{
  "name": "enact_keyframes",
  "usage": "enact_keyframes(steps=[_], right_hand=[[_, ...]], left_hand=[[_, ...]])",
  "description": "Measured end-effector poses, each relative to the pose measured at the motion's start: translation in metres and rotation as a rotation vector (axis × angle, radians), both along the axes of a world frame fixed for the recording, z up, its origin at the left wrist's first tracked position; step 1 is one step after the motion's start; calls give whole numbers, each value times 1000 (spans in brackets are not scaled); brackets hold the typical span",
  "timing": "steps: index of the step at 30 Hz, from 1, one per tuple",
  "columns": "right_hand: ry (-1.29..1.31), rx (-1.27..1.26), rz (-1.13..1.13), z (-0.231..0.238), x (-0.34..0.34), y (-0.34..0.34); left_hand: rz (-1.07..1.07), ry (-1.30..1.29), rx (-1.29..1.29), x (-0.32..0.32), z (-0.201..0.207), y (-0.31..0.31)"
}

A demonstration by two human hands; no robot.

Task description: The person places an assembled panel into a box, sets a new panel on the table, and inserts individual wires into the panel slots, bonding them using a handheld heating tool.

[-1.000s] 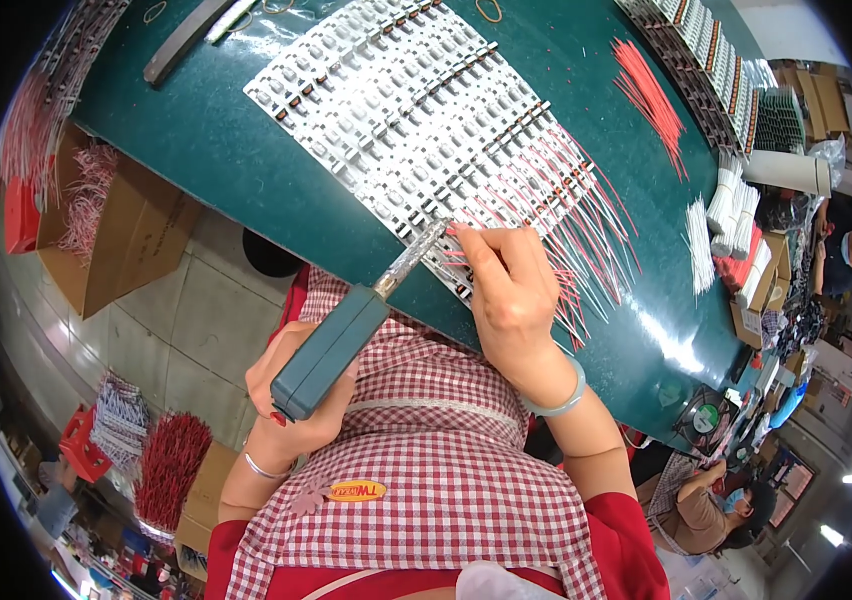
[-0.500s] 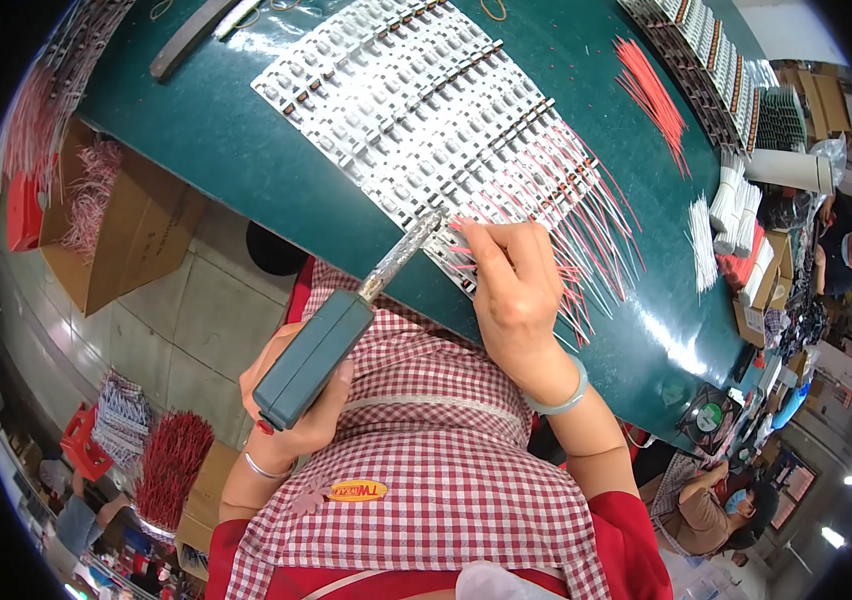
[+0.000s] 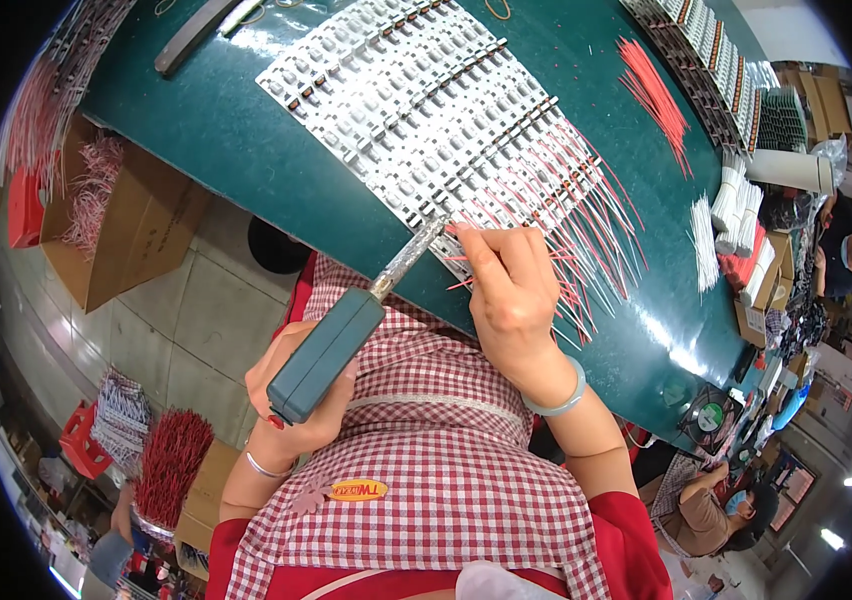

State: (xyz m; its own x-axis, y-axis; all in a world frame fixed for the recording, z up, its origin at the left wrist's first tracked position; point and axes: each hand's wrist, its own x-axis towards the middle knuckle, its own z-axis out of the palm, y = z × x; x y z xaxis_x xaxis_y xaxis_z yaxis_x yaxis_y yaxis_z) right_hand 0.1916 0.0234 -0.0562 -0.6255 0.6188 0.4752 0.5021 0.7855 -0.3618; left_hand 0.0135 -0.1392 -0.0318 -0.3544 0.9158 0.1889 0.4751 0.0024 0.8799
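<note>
My left hand point(image 3: 298, 392) is wrapped round the dark green soldering gun point(image 3: 328, 352). Its metal barrel reaches up to the near edge of the white circuit board panel point(image 3: 386, 95). Right beside the tip, my right hand point(image 3: 514, 290) pinches a thin red wire point(image 3: 458, 228) against the board. The exact contact between tip, wire and board is too small to make out. Many red and white wires point(image 3: 606, 255) stand out from the panel's right part, some of them behind my right hand. Rows of small components run across the panel.
Loose red wires point(image 3: 652, 95) lie on the green table point(image 3: 266, 190) at the right, with white wire bundles point(image 3: 731, 215) beyond. More boards are stacked at the back right. A cardboard box point(image 3: 131, 230) with wires stands left of the table. A small fan point(image 3: 711, 415) sits at the right corner.
The soldering gun and my left hand have shifted slightly right and down. My right hand has stayed nearly in place, still pinching the wire.
</note>
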Motion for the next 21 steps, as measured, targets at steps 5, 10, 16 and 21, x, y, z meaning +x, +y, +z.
enact_keyframes(steps=[5,10,16,21], right_hand=[[-5,10,13,0,0,0],[10,-17,-22,2,-4,-1],[-42,0,17,2,0,0],[-21,4,7,0,-1,-1]], left_hand=[[-14,24,-16,-1,4,1],[-71,66,-30,-4,1,-2],[9,44,-43,0,-4,-14],[37,-24,-87,-2,-7,-25]])
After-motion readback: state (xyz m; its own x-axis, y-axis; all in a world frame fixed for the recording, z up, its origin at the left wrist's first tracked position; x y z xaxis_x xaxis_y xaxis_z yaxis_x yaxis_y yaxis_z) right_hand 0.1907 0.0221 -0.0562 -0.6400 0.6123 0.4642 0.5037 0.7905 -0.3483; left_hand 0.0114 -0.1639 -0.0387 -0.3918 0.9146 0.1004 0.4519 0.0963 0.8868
